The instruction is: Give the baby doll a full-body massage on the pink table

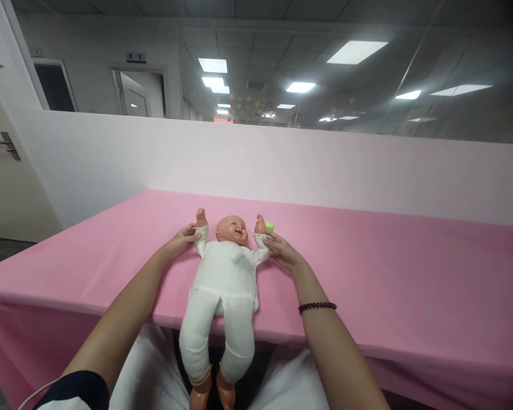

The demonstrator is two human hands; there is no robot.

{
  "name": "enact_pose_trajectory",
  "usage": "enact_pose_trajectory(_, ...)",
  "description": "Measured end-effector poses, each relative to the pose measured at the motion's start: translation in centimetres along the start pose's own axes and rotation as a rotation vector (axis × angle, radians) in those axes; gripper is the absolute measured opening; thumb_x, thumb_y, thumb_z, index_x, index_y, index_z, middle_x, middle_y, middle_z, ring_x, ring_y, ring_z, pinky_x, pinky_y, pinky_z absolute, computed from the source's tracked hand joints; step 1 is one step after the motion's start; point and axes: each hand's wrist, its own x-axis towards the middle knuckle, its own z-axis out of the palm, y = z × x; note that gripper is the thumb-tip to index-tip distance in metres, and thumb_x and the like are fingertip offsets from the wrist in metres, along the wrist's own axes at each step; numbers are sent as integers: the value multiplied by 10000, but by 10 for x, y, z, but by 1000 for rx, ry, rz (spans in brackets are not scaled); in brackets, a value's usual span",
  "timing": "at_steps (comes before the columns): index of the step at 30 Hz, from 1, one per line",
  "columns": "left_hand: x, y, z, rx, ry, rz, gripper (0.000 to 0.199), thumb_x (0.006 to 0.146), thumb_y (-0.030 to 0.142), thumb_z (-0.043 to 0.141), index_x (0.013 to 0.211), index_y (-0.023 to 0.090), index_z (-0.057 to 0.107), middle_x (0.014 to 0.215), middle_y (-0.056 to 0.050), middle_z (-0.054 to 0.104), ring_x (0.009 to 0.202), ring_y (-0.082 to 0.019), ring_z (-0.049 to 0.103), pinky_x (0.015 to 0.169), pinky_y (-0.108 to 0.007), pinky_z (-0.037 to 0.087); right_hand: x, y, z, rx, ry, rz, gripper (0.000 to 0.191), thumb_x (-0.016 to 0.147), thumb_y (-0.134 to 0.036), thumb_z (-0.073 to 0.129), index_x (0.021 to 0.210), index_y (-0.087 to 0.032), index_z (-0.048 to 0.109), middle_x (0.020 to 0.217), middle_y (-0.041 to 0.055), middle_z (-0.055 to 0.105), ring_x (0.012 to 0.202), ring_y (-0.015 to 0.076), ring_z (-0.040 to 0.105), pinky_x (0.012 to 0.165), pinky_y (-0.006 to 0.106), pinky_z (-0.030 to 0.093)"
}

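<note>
A baby doll (226, 267) in white cloth lies on its back, its head away from me and its legs hanging over the near edge of the table. Both its arms are raised beside its head. My left hand (183, 239) is closed around the doll's forearm on the left, near the wrist. On the other side, my right hand (283, 251) holds the other forearm, fingers partly hidden behind it. Just past the doll's hand at my right fingertips sits a small bright green object (269, 226), too little of it showing to name.
A pink cloth (393, 273) covers the table and drapes over its front edge. Behind it stands a low white wall (308, 165) with glass above, reflecting ceiling lights. A door (12, 165) with a metal handle is at the left. My lap lies under the doll's legs.
</note>
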Motion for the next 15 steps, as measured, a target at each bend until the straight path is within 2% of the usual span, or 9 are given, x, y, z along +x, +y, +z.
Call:
enact_pose_trajectory(2, 4, -7, -1, 106, 118, -2, 585, 726, 427, 802, 1213, 218, 555, 1110, -79, 618, 1003, -227, 617, 822, -332, 501, 4, 5, 1, -30, 69, 43, 523, 746, -397, 823, 1217, -243, 658, 1029, 45, 684, 823, 173, 616, 707, 271, 494)
enact_pose_trajectory(5, 9, -19, -2, 223, 248, -5, 710, 721, 479, 797, 1299, 206, 488, 1059, -72, 587, 974, -221, 608, 793, -331, 506, 9, 12, 0, -95, 66, 61, 430, 780, -457, 794, 1110, -205, 684, 975, 48, 681, 827, 176, 612, 719, 266, 493)
enact_pose_trajectory(8, 11, -25, -2, 292, 254, 21, 746, 741, 507, 768, 1359, 227, 457, 1013, -48, 568, 921, -204, 603, 789, -330, 504, 11, 15, 0, -132, 72, 67, 476, 790, -477, 780, 1170, -222, 649, 1048, 55, 685, 871, 192, 629, 729, 275, 510)
enact_pose_trajectory(12, 11, -27, 1, 393, 230, 22, 706, 792, 540, 699, 1409, 288, 467, 987, -32, 578, 857, -192, 604, 763, -320, 498, 11, 17, 0, -135, 181, 75, 695, 774, -461, 797, 1374, -303, 484, 1283, 58, 632, 1015, 214, 650, 798, 304, 551)
enact_pose_trajectory(15, 10, -28, 3, 418, 211, 8, 702, 812, 560, 662, 1430, 278, 480, 953, -34, 604, 819, -200, 610, 736, -322, 497, 14, 21, -2, -168, 180, 63, 669, 787, -458, 787, 1371, -324, 489, 1370, 51, 591, 1122, 212, 633, 887, 312, 547)
